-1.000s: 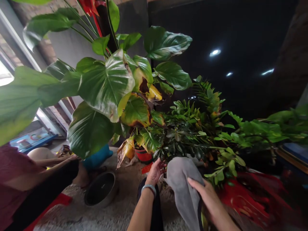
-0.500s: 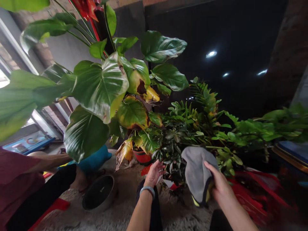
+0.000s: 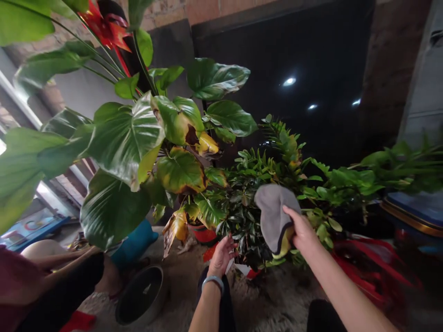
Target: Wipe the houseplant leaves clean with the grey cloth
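Right hand (image 3: pixel 301 228): gripping a cloth (image 3: pixel 277 214), grey with dark edging and a yellow underside, thumb on the grey face. Cloth is held up in front of the greenery, bunched, lower edge hanging above the ground (image 3: pixel 277 299). Left hand (image 3: pixel 221 258): nothing in it that shows, fingers loosely curled and spread, palm turned inward; bracelet (image 3: pixel 213 280) on the wrist. It's at the lower leaves of a dark-leaved plant (image 3: pixel 242 212); can't tell if fingertips touch them. Cloth overlaps that plant's right side in view; contact unclear.

Just right of the left hand, low down, a white and red pot (image 3: pixel 254 274), partly hidden. Behind and left of the hand, a red pot (image 3: pixel 202 234) under the big plant (image 3: pixel 126 136), which has several yellowed, brown-edged leaves and a red bow (image 3: pixel 105 27) near its top.

Left on the ground: a basin (image 3: pixel 155 306), dark inside, near a blue object (image 3: pixel 138 242). Far left, another person in a maroon top (image 3: pixel 20 286), arms reaching forward, beside a blue tray (image 3: pixel 32 228).

Right side: trailing greenery (image 3: pixel 353 180) above a red item (image 3: pixel 367 263), too dim to identify. Back: dark panel (image 3: pixel 328 60) with bright light spots.
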### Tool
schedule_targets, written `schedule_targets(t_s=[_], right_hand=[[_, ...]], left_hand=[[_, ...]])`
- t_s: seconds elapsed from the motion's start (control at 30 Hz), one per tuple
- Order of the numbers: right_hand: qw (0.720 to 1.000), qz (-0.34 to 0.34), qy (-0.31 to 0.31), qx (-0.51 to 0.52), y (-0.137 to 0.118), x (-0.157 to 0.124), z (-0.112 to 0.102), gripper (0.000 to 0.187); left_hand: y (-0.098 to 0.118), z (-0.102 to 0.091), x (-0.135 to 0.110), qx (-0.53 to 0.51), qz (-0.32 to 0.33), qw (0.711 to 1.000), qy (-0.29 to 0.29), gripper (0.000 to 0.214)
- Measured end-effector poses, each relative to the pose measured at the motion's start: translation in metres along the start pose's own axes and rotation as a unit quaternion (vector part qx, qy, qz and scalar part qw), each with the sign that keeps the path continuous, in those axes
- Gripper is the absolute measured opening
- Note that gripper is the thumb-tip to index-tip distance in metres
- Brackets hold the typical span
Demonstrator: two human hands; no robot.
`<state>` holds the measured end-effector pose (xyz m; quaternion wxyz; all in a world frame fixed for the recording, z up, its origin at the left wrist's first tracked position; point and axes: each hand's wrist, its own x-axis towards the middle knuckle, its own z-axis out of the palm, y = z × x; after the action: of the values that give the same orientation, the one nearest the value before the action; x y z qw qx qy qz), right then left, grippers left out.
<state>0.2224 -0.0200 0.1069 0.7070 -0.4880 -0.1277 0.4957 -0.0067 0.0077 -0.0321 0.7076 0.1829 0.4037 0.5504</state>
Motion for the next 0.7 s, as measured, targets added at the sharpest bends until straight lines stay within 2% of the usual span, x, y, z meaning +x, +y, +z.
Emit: schedule_targets(t_s=[0.1,0.2,0.3,0.37,0.43,0.47,0.53,0.63,0.67,0.7], right_hand=[[0.997,0.066,0.001,-0.042,0.029,-0.018,-0.037,0.027],[0.993,0.1,-0.012,-0.058,0.026,-0.042,-0.063,0.028],[0.995,0.099,-0.007,-0.015,-0.01,-0.05,-0.053,0.033],[0.998,0.046,0.009,0.041,-0.033,-0.044,-0.033,0.038],[0.997,-0.011,0.019,0.079,-0.04,-0.035,-0.014,0.041],[0.996,-0.022,0.015,0.081,-0.036,-0.031,-0.009,0.041],[0.998,0.01,-0.004,0.057,-0.012,-0.03,-0.011,0.037],[0.994,0.107,-0.037,-0.006,0.035,-0.043,-0.04,0.033],[0.991,0.126,-0.039,-0.025,0.045,-0.049,-0.052,0.032],[0.991,0.112,-0.055,-0.037,0.049,-0.055,-0.063,0.032]], left_hand=[[0.001,-0.004,0.0,-0.001,0.003,1.0,-0.008,0.017],[0.001,-0.006,0.001,-0.002,0.01,1.0,-0.011,0.016],[0.001,-0.003,0.0,-0.003,0.008,1.0,-0.003,0.016],[0.002,0.001,-0.002,-0.007,0.007,1.0,0.006,0.016],[0.002,0.005,-0.005,-0.009,0.009,1.0,0.014,0.016],[0.002,0.006,-0.006,-0.008,0.011,1.0,0.017,0.017],[0.001,0.007,-0.006,-0.006,0.018,1.0,0.019,0.02],[0.0,0.002,-0.005,-0.006,0.029,0.999,0.012,0.03],[0.0,0.001,-0.005,-0.006,0.032,0.999,0.007,0.034],[0.0,-0.001,-0.004,-0.004,0.034,0.999,0.0,0.037]])
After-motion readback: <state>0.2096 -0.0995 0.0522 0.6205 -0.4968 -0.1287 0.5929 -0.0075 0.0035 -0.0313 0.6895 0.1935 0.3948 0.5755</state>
